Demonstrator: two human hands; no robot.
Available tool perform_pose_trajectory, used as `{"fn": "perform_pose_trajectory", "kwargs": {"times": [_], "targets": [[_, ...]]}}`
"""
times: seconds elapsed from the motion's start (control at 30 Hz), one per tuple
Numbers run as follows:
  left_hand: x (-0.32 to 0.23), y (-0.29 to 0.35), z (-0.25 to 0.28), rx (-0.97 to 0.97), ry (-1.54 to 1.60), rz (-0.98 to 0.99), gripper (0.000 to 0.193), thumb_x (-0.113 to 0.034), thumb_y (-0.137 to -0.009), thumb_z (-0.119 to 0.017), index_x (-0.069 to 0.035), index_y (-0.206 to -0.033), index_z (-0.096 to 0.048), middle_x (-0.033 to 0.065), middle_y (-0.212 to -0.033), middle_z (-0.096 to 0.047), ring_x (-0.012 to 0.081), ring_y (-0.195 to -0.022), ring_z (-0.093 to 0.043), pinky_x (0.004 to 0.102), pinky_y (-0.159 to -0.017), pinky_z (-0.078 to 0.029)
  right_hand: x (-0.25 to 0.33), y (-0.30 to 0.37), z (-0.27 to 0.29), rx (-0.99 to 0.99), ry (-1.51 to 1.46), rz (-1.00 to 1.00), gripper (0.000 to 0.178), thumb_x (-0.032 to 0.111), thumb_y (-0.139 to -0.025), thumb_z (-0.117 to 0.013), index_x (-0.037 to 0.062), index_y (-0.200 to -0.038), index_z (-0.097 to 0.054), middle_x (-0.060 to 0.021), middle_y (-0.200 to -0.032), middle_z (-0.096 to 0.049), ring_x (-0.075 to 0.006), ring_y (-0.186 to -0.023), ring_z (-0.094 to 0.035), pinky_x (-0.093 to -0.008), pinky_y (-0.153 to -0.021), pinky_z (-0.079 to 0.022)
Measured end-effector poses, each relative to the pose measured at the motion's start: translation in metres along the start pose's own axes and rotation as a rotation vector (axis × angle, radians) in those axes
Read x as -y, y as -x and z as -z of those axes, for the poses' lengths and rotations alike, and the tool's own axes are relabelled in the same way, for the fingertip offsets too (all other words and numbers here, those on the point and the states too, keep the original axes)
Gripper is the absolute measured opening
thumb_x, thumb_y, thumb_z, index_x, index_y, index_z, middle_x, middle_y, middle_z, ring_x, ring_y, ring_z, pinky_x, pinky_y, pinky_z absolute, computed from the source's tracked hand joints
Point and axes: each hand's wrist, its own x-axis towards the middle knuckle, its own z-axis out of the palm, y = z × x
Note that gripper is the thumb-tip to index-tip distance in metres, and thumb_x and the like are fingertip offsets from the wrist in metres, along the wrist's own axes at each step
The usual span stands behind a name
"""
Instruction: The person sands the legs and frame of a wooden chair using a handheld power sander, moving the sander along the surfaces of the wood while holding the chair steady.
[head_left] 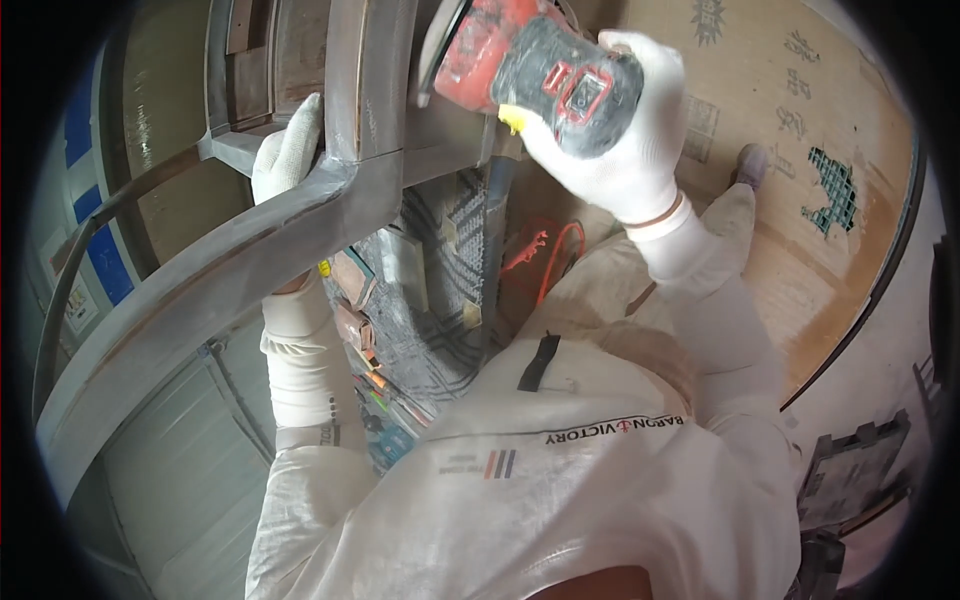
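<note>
Hands: both in white gloves, both closed on something.
Left hand [288, 155]: wrapped around the grey curved frame [230, 260], gripping it near the bend where two rails meet; it steadies the piece.
Right hand [625, 130]: clamped around the body of a red and black sander [530, 70], held up at the frame's upper rail.
Sander: its pad end points toward the frame at the top of the view; whether the pad touches the rail cannot be told, since the contact point is cut off by the picture's upper edge.
Frame: dull grey, dusty, with brownish streaks along its edges; it runs from lower left up to the top centre, in front of the person's chest.
Step in hand: by the look of it, sanding the frame's upper rail while the other hand braces it.
Next move calls for: a flat pad on the rail, light even pressure, and a firm hold at the bend so the frame does not twist.
Surroundings: orange cord [555, 255] below the sander; tan board floor [800, 200] to the right; white dusty coverall [560, 480].
</note>
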Motion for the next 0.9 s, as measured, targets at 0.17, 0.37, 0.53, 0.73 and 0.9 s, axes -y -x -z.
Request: {"fn": "perform_pose_trajectory", "kwargs": {"times": [0.17, 0.37, 0.53, 0.73, 0.9], "targets": [[0.004, -0.001, 0.002, 0.042, 0.032, -0.003, 0.050, -0.010, -0.086, -0.072, 0.000, -0.133, -0.058, 0.0135, -0.104, -0.068, 0.0224, -0.093, -0.066, 0.0332, -0.084, -0.052, 0.006, 0.022, -0.004, -0.096, -0.238, -0.087, 0.072, 0.031, -0.053, -0.094, 0.0016, -0.106, -0.056, -0.0122, -0.097, -0.059, -0.0313, -0.086, -0.058, -0.0422, -0.078, -0.048], [0.015, 0.004, -0.003, 0.008, 0.132, -0.001, 0.053, -0.006, -0.080, -0.075, 0.001, -0.131, -0.061, 0.0159, -0.100, -0.067, 0.0264, -0.089, -0.066, 0.0361, -0.082, -0.053, -0.001, 0.023, -0.001, 0.015, -0.193, -0.017, 0.070, 0.029, -0.054, -0.094, 0.0004, -0.107, -0.057, -0.0120, -0.101, -0.059, -0.0322, -0.087, -0.059, -0.0428, -0.079, -0.048], [0.008, 0.002, 0.003, 0.039, 0.089, 0.006, 0.053, -0.005, -0.079, -0.076, 0.001, -0.130, -0.061, 0.0169, -0.099, -0.067, 0.0282, -0.089, -0.066, 0.0372, -0.081, -0.052, -0.010, -0.002, -0.002, -0.024, -0.005, -0.030, 0.081, 0.033, -0.051, -0.097, -0.0031, -0.110, -0.056, -0.0154, -0.100, -0.060, -0.0320, -0.086, -0.062, -0.0395, -0.076, -0.052], [0.003, -0.005, 0.002, 0.023, 0.131, -0.022, 0.052, -0.007, -0.081, -0.073, 0.003, -0.130, -0.060, 0.0170, -0.098, -0.066, 0.0293, -0.089, -0.065, 0.0375, -0.083, -0.051, 0.005, 0.017, 0.002, 0.027, -0.072, -0.027, 0.078, 0.032, -0.053, -0.096, -0.0034, -0.110, -0.056, -0.0151, -0.099, -0.060, -0.0318, -0.088, -0.062, -0.0400, -0.080, -0.051], [0.003, -0.004, 0.004, 0.030, 0.152, 0.008, 0.052, -0.012, -0.083, -0.073, 0.003, -0.131, -0.059, 0.0174, -0.101, -0.065, 0.0298, -0.093, -0.065, 0.0379, -0.084, -0.051, -0.009, -0.021, -0.009, -0.196, -0.215, -0.035, 0.064, 0.019, -0.059, -0.093, 0.0000, -0.104, -0.053, -0.0127, -0.092, -0.057, -0.0243, -0.075, -0.062, -0.0362, -0.066, -0.052]]}}
